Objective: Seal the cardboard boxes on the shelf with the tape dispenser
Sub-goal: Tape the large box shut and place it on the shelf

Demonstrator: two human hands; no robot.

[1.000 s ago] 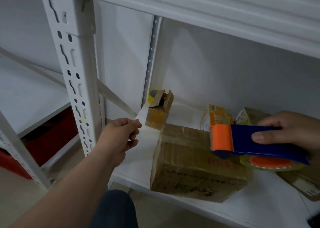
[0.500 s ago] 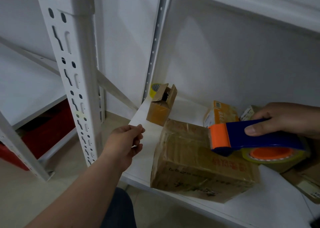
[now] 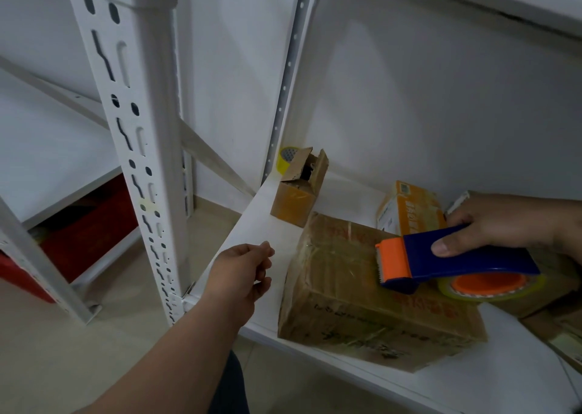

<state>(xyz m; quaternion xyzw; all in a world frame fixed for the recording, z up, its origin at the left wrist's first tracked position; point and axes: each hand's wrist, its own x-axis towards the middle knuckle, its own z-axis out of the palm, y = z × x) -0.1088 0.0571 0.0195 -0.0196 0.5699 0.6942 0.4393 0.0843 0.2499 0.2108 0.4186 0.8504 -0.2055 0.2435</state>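
White shelf board [image 3: 252,224] carries the boxes. At its left edge the left hand [image 3: 241,276] hovers, fingers loosely curled, holding nothing visible. Just right lies the large cardboard box [image 3: 362,291]; above its top the right hand [image 3: 504,224] grips the blue-and-orange tape dispenser [image 3: 453,259].

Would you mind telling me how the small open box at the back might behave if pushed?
The small open box stands taller than wide, so it may tip. Its raised flaps look floppy. It is probably light.
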